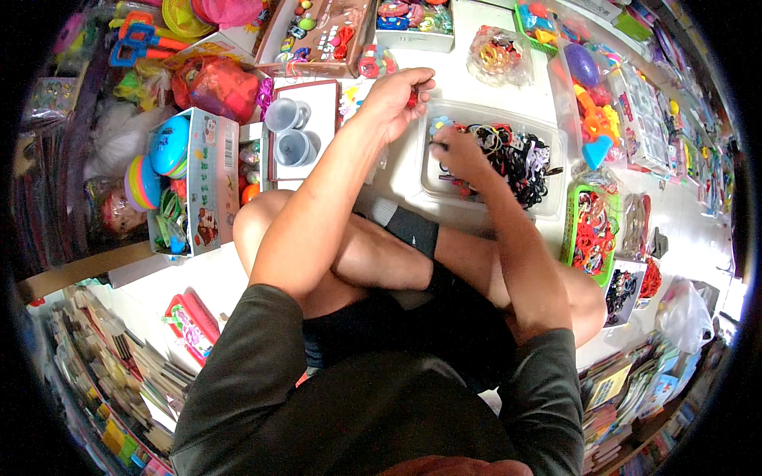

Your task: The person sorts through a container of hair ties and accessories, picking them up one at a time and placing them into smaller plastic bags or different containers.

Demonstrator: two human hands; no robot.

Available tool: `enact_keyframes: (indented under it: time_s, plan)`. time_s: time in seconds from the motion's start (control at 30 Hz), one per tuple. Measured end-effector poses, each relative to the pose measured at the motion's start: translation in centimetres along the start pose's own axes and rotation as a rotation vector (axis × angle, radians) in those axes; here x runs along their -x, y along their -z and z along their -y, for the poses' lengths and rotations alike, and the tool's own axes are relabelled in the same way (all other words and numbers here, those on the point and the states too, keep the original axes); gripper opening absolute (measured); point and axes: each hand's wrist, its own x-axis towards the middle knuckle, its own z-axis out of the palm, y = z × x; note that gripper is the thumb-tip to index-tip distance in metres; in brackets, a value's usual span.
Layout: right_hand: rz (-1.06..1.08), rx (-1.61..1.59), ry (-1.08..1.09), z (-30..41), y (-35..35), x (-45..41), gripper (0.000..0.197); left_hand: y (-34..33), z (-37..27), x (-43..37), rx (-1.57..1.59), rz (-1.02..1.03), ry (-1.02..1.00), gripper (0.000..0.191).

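Note:
I sit cross-legged with a clear plastic bin [426, 181] in front of my shins. Inside it lies a heap of mostly black hair ties [527, 172], with some red and patterned ones among them. My right hand [463, 152] is over the bin's left half, pinching a small dark item [439, 144] that looks like a hair tie. A blue flower-shaped piece [440, 123] shows just beyond those fingers. Left of the bin's far corner, my left hand [393, 101] is raised with curled fingers around a small red item [412, 98], mostly hidden by the fingers.
Clear plastic cups [293, 147] stand on a white, red-edged board at left. Behind are a brown box [324, 35] of trinkets and a bag of bands [497, 56]. A green basket [572, 229] of red bands sits by my right knee. A toy-filled carton [214, 178] stands left.

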Motion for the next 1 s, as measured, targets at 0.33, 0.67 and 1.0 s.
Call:
enact_keyframes:
  time_s: [0.33,0.67,1.0]
  plan:
    - [0.466,0.186,-0.155,3.9,4.9,1.4,0.04,0.0,0.0,0.2,-0.011,0.009,-0.001,0.015]
    - [0.284,0.199,-0.076,1.2,0.2,1.9,0.022,0.2,0.1,0.0,-0.017,-0.017,0.002,0.014]
    - [0.343,0.059,-0.101,4.2,3.5,1.0,0.025,0.4,0.3,-0.1,-0.023,0.005,-0.006,0.015]
